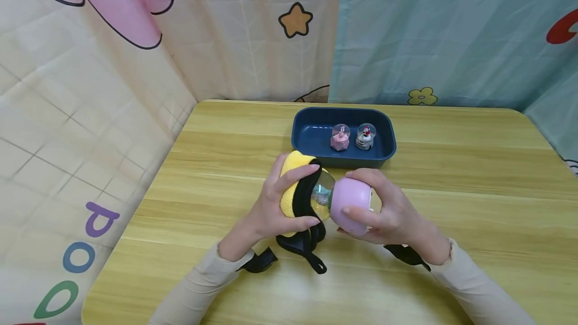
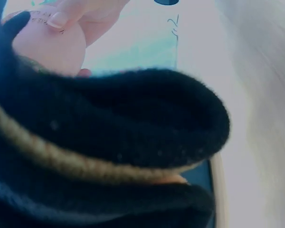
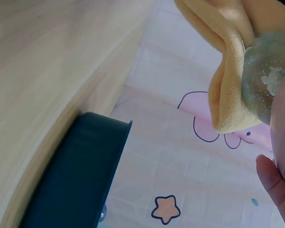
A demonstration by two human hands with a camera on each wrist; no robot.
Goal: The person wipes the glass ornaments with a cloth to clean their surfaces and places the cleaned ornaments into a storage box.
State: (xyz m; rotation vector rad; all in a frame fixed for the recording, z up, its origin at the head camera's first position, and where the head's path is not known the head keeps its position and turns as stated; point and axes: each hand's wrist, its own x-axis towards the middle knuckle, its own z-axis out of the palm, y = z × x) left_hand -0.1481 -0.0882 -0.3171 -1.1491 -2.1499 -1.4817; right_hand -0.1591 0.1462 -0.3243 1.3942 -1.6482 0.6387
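My right hand (image 1: pixel 390 209) grips a snow globe by its rounded pink base (image 1: pixel 351 203), holding it sideways over the table. The globe's clear dome (image 1: pixel 323 192) points left, and glitter and a pale figure show inside. My left hand (image 1: pixel 282 199) holds a fluffy yellow cloth (image 1: pixel 289 199) with black edging (image 1: pixel 307 189) and a hanging loop, its folds wrapped against the dome. In the right wrist view the yellow cloth (image 3: pixel 228 85) touches the glittery dome (image 3: pixel 266 71). Black folds (image 2: pixel 147 118) fill much of the left wrist view, with the pink base (image 2: pixel 52 42) beyond them.
Behind the hands, a dark blue tray (image 1: pixel 311 152) stands on the wooden table (image 1: pixel 474 164). Inside it are two small snow globes, one with a pink base (image 1: pixel 340 140) and one with a white-and-black base (image 1: pixel 365 139). Printed curtains (image 1: pixel 253 54) hang along the table's far edge.
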